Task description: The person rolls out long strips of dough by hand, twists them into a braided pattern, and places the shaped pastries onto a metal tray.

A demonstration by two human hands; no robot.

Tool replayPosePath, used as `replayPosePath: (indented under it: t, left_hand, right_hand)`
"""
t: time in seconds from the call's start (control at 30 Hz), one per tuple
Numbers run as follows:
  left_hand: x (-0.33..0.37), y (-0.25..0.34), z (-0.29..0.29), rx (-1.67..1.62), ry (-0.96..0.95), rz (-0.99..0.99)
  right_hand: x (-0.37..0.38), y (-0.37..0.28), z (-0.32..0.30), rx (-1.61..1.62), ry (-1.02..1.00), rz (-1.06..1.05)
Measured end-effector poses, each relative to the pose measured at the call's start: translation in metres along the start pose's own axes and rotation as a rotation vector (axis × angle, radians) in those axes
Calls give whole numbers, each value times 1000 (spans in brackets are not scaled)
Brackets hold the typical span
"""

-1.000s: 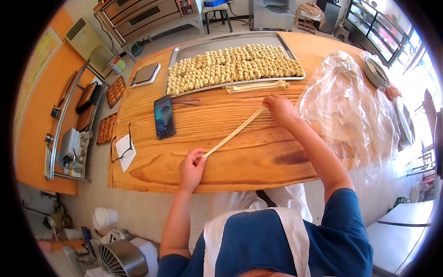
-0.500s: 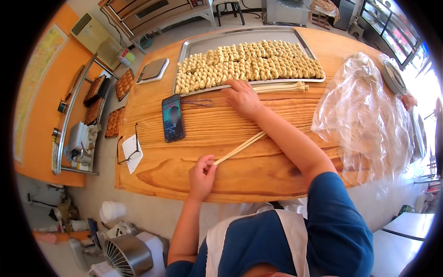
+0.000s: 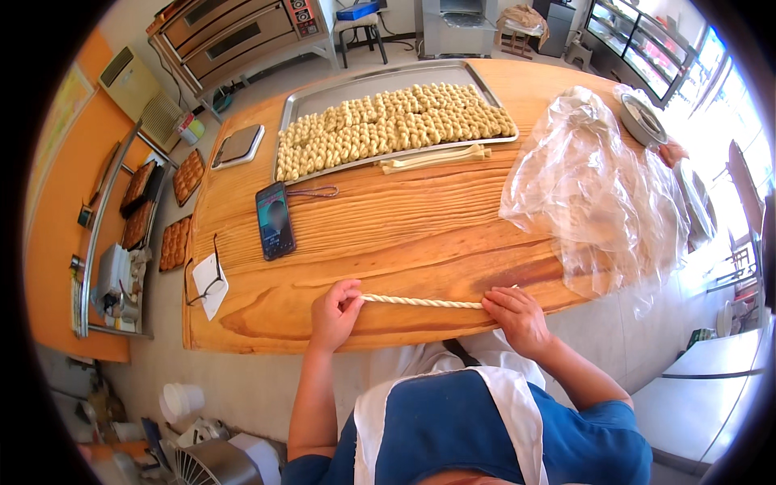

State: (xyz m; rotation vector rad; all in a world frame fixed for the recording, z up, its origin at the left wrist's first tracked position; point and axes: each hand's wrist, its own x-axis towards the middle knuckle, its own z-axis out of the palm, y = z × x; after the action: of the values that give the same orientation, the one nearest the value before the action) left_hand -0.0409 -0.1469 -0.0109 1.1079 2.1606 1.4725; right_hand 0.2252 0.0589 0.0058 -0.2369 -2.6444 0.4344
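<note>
A twisted rope of pale dough point(image 3: 420, 302) stretches across the near edge of the wooden table. Its left end is pinched between the thumb and fingers of my left hand point(image 3: 335, 311). My right hand point(image 3: 519, 318) covers the rope's other end, fingers close together and pressed down over it, with a small tip of dough showing beyond them. Farther off, several plain dough strips point(image 3: 436, 159) lie side by side along the front edge of a metal tray point(image 3: 323, 100). Rows of short braided dough twists point(image 3: 396, 121) fill most of that tray.
Left of centre lie a phone point(image 3: 276, 220) with a cord, a flat scale point(image 3: 238, 146), and glasses on white paper point(image 3: 212, 295). Crumpled clear plastic sheeting point(image 3: 590, 186) spreads over the right side, near a metal bowl point(image 3: 643, 120). Trays of browned baked goods point(image 3: 175, 244) stand beyond the left edge.
My right hand has come back from the strips by the tray to the near edge. The dough between my hands, formerly loose parallel strands, is now twisted into a rope. The view has shifted.
</note>
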Motion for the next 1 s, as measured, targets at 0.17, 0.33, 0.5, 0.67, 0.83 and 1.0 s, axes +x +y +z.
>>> replayPosePath:
  t: [0.17,0.33,0.5,0.67,0.83,1.0]
  left_hand:
    - [0,-6,-6,-66,60,-32]
    - [4,-7,2,-147,165,-47]
    - [1,-11,-2,-117,182,-101]
    - [2,-2,-2,-25,159,-60]
    - [3,-7,2,-74,206,-37]
    - [3,-4,0,-46,151,-52]
  right_hand:
    - [48,26,-1,2,-27,-136]
    - [137,84,21,-103,183,-247]
    - [143,84,37,73,121,-147]
    - [178,74,53,-97,-104,271]
    - [160,72,50,-75,24,176]
    - [68,45,15,-125,-111,6]
